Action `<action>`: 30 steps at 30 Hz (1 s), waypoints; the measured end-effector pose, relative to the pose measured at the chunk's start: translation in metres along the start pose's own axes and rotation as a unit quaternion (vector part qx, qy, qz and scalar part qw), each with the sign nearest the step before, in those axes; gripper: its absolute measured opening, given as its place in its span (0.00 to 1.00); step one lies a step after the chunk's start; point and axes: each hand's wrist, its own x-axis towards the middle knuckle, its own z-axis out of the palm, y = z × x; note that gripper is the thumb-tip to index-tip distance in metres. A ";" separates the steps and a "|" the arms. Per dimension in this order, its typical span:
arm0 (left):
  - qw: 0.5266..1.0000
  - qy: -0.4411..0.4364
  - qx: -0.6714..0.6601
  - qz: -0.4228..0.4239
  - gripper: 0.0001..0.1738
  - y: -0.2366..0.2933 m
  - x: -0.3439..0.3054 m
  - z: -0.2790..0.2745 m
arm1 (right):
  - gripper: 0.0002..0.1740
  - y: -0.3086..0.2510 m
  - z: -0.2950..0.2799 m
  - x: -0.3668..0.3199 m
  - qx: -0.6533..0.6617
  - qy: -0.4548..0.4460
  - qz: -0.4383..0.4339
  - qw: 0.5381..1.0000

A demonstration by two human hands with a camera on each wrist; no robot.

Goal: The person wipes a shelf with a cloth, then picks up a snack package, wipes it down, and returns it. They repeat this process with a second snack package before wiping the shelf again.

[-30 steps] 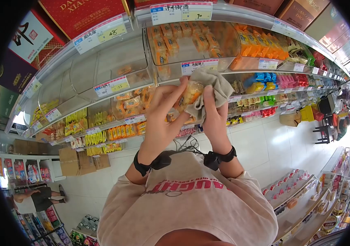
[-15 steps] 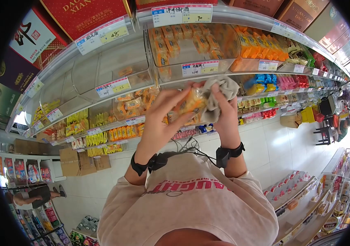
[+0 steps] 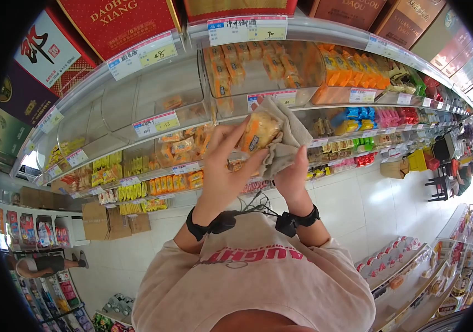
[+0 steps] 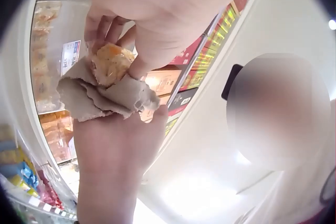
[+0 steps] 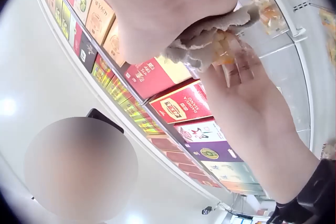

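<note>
In the head view my left hand (image 3: 222, 169) pinches a wrapped pastry (image 3: 261, 133) in clear and orange film between thumb and fingers. My right hand (image 3: 292, 180) holds a grey cloth (image 3: 292, 124) against the right side of the packet. The cloth spreads behind and below the packet and hides most of the right fingers. The left wrist view shows the pastry (image 4: 111, 65) with the cloth (image 4: 86, 95) folded around its lower side. From the right wrist, the cloth (image 5: 191, 53) shows under the right palm, beside the left fingertips.
Just beyond the hands runs a shelf with clear bins of wrapped pastries (image 3: 272, 61) and orange packets (image 3: 353, 66). A price tag (image 3: 272, 99) sits on the bin's front. Boxed bottles (image 3: 117, 25) stand above. Cardboard boxes (image 3: 106, 221) lie on the floor, and a person (image 3: 42, 265) is at far left.
The right hand drew the cloth slightly rightward, then came back against the packet. Its thumb is now lower, and the cloth is more spread out. The left hand keeps hold of the pastry.
</note>
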 end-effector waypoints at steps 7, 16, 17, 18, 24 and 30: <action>0.959 0.050 -0.269 -0.078 0.29 0.002 0.000 0.000 | 0.32 0.010 -0.014 0.001 -0.097 -0.015 0.012 0.995; 0.994 0.090 0.035 0.050 0.30 0.005 -0.001 0.000 | 0.25 -0.013 0.023 0.013 -0.126 0.019 -0.104 0.986; 0.994 0.093 0.020 0.046 0.30 0.004 0.000 0.000 | 0.24 -0.015 0.022 0.013 -0.147 0.013 -0.113 0.982; 0.994 0.097 0.005 0.042 0.30 0.001 0.000 0.001 | 0.24 -0.017 0.021 0.012 -0.168 0.008 -0.122 0.978; 0.994 0.095 -0.060 0.004 0.27 -0.009 0.000 -0.002 | 0.24 -0.013 0.016 0.011 -0.112 0.039 -0.075 0.990; 0.978 0.067 -0.173 -0.100 0.22 0.001 0.000 -0.004 | 0.23 -0.024 0.031 0.016 0.076 0.092 0.015 0.993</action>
